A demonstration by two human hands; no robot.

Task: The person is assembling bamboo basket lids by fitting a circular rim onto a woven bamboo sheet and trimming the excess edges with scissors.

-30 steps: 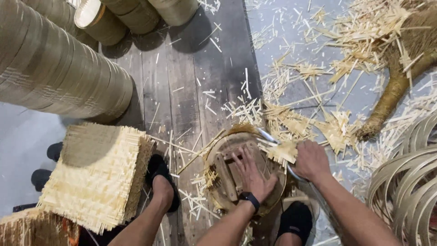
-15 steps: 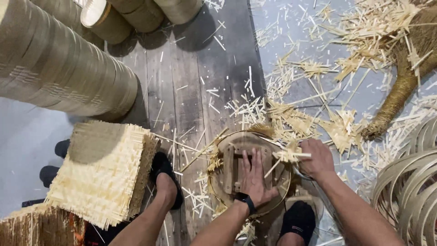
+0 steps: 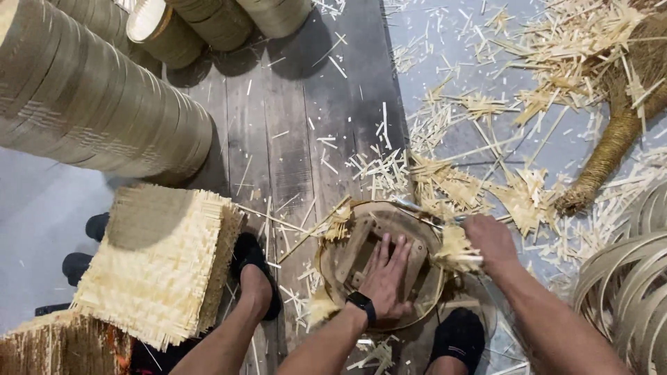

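A round bamboo hoop with a wooden form (image 3: 361,250) inside it lies on the floor between my feet. My left hand (image 3: 385,278), with a black watch on the wrist, presses flat on the wooden form, fingers spread. At the hoop's right rim, my right hand (image 3: 490,239) is closed around the handle of a thin metal blade (image 3: 424,208) that runs along the far rim. A frayed woven bamboo offcut (image 3: 455,251) sticks out at the rim beside this hand.
A stack of square woven bamboo mats (image 3: 156,260) sits at my left. Long stacks of round bamboo rings (image 3: 90,104) lie at the upper left. Loose bamboo hoops (image 3: 625,292) pile up at the right. Bamboo trimmings (image 3: 486,180) litter the floor. My black shoes (image 3: 253,267) flank the hoop.
The hoop and form have turned under my left hand. My right hand has worked along the right rim with the blade, and a woven offcut now hangs loose beside it.
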